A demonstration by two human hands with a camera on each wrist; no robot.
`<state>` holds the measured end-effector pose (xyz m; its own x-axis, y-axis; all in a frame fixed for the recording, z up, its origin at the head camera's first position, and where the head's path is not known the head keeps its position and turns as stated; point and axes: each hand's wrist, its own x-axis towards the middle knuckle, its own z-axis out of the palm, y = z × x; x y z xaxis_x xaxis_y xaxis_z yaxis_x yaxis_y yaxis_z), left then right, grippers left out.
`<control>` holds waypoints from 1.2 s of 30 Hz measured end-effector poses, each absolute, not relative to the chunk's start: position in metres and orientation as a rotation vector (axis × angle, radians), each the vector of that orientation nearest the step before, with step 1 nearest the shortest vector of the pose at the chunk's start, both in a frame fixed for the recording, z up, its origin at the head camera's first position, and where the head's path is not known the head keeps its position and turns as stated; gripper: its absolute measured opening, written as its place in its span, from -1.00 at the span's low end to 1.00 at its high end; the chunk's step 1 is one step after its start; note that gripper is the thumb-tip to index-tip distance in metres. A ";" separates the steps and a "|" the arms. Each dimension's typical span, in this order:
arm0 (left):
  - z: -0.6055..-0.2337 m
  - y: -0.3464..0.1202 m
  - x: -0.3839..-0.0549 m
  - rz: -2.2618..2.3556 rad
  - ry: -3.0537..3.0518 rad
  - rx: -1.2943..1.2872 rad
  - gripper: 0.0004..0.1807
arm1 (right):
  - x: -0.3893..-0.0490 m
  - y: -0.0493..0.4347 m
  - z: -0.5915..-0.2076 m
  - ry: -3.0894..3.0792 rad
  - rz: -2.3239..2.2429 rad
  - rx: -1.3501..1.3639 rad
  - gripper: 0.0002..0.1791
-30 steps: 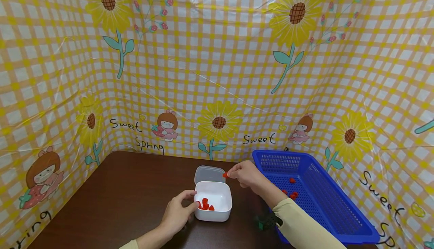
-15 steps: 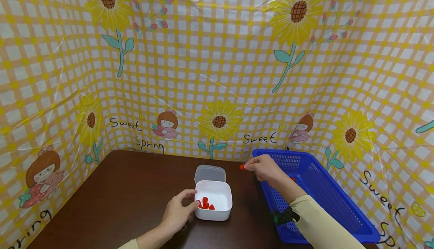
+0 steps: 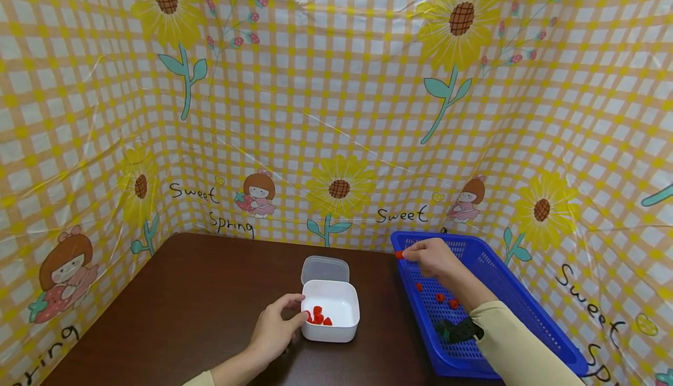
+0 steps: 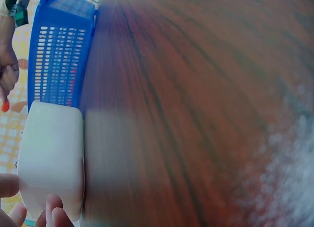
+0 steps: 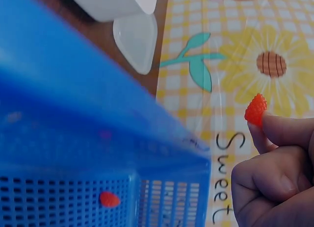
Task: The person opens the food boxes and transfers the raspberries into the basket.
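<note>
Right hand (image 3: 436,260) pinches a red berry (image 5: 256,110) between thumb and fingertip, near the left rim of the blue basket (image 3: 517,295); left hand (image 3: 276,327) rests relaxed fingers against the white box (image 3: 328,333). Advisable: light pinch, clear the rim, steady the box without pushing.

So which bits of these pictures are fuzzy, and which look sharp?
Right wrist view: the blue basket's near side is blurred, but the held red raspberry-shaped piece looks fairly sharp; left wrist view: the brown tabletop smears into streaks, with pale speckle lower right; head view: the white box looks clear.
</note>
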<state>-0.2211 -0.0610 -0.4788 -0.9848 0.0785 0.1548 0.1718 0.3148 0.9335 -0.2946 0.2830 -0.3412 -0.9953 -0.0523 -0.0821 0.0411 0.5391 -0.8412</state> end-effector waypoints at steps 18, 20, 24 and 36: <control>-0.479 -0.062 -0.222 -1.785 -2.492 -0.224 -0.63 | -0.302 0.335 -0.358 2.757 -1.376 0.108 -0.65; -0.480 -0.061 -0.223 -1.788 -2.494 -0.221 -0.64 | -0.304 0.339 -0.361 2.767 -1.352 0.127 -0.66; -0.479 -0.061 -0.224 -1.795 -2.493 -0.232 -0.64 | -0.307 0.347 -0.368 2.773 -1.330 0.153 -0.67; -0.480 -0.061 -0.222 -1.812 -2.479 -0.233 -0.64 | -0.314 0.362 -0.389 2.766 -1.298 0.237 -0.69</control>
